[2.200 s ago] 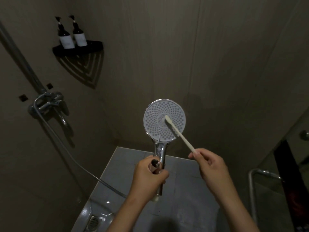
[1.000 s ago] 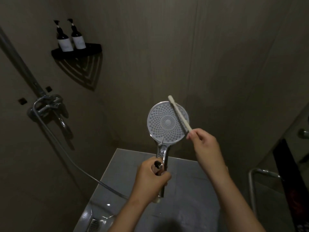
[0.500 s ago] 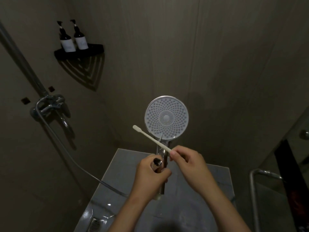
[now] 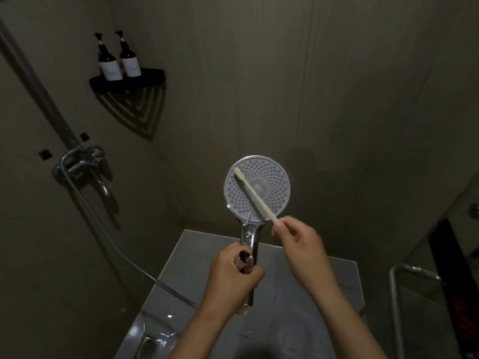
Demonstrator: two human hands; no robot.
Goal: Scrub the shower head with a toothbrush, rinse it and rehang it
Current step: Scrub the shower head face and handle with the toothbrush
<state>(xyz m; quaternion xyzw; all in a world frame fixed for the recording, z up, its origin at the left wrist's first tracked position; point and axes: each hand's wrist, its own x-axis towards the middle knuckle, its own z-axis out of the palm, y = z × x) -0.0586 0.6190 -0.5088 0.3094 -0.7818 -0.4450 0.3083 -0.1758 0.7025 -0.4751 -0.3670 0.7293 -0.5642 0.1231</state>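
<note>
Two holds: shower head (image 4: 274,182), L fingers (image 4: 252,277); toothbrush (image 4: 256,198) (across face), R fingers (image 4: 281,226).

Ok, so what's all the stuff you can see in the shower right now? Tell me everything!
Round chrome shower head: one, white-faced, centre, held upright.
Slim plastic toothbrush: one, white, across the shower head's face.
Flexible hose: one, grey, from wall tap towards the handle.
Metal wall tap: one, chrome, left wall.
Pump bottles: two, dark with white labels, side by side on the shelf.
Corner shelf: one, black, upper left.
Floor drain: one, metal, bottom left.
Metal rail: one, chrome, bottom right.
Left hand: grips the shower head's handle.
Right hand: pinches the toothbrush's end.
</note>
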